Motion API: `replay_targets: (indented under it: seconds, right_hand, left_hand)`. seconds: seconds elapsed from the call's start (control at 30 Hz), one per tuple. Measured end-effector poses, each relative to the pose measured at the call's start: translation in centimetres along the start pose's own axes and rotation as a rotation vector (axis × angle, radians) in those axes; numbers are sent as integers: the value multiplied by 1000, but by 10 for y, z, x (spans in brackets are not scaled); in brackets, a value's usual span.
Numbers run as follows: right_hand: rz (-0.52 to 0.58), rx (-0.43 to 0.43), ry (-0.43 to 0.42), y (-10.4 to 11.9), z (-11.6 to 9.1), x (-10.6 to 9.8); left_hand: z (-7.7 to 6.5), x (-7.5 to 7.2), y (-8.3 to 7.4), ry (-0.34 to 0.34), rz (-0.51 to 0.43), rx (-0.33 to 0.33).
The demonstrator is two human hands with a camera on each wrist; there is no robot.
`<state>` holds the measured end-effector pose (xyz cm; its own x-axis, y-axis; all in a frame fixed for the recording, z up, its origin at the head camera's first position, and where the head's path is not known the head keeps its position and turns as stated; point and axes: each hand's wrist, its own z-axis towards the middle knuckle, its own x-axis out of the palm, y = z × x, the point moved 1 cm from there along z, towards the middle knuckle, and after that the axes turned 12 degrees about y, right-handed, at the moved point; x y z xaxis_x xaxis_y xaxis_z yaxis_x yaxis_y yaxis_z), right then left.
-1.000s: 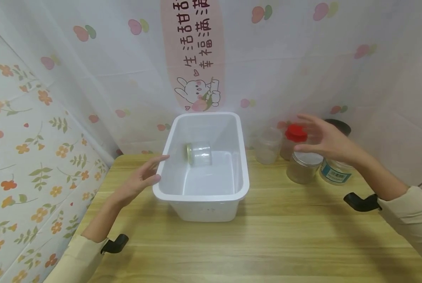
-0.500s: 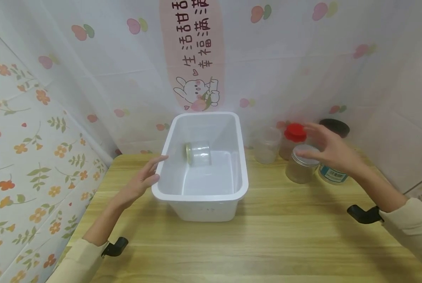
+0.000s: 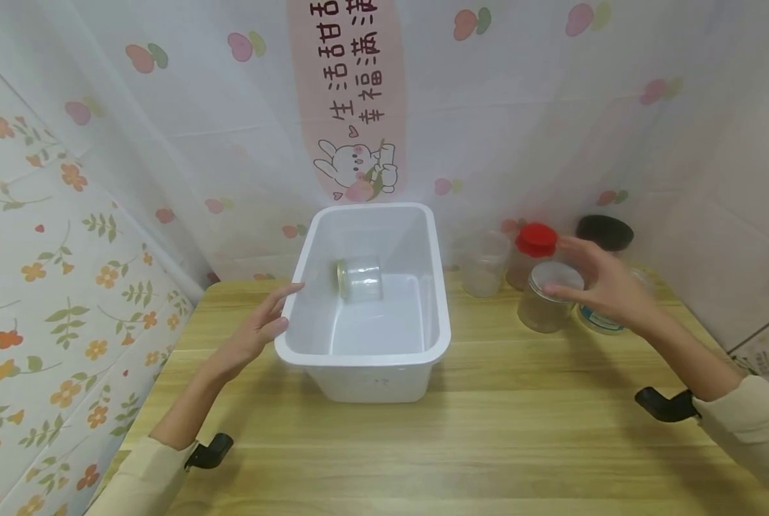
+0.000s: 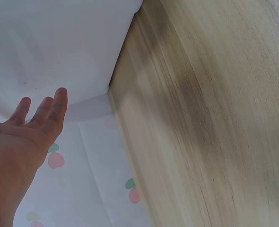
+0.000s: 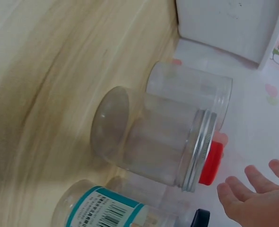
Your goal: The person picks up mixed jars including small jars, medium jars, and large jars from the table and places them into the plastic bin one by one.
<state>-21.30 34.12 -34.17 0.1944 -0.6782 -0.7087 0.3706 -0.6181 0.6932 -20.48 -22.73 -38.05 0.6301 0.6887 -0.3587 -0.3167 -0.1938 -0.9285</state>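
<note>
My left hand (image 3: 255,331) is at the left rim of a white plastic tub (image 3: 362,360), with fingertips right at the edge. Inside the tub a clear jar (image 3: 362,279) with a gold-coloured lid lies on its side. My right hand (image 3: 606,287) hovers beside a clear jar with a silver lid (image 3: 542,309), thumb over the lid and fingers spread apart. In the right wrist view, the fingers (image 5: 239,189) are near the silver and red lids. A clear jar with a teal label and black lid (image 3: 605,233) stands partly hidden behind this hand.
A red-lidded clear jar (image 3: 536,240) stands behind the silver-lidded one. Left of it is another clear container (image 3: 484,265), close to the tub's right side. A patterned curtain (image 3: 513,129) hangs right behind the wooden table (image 3: 487,444).
My right hand has come down and slightly right, from above the jars to beside the silver lid. The left hand stays at the tub's rim.
</note>
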Motion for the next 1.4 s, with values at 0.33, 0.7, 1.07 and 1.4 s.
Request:
replay_targets:
  seconds: [0.33,0.7,1.07,1.4]
  right_hand:
    - [-22,47,-53,-9,-10,5]
    - [-27,61,-116,-15,-16,15]
    - [19,45,-178,-25,-16,33]
    - [99,64,-219,-36,-18,50]
  left_hand:
    - [-1,-1,2,13,7,3]
    - [0,-1,4,17,9,14]
    - [0,-1,5,28,-5,47]
    - [0,-1,5,39,-19,60]
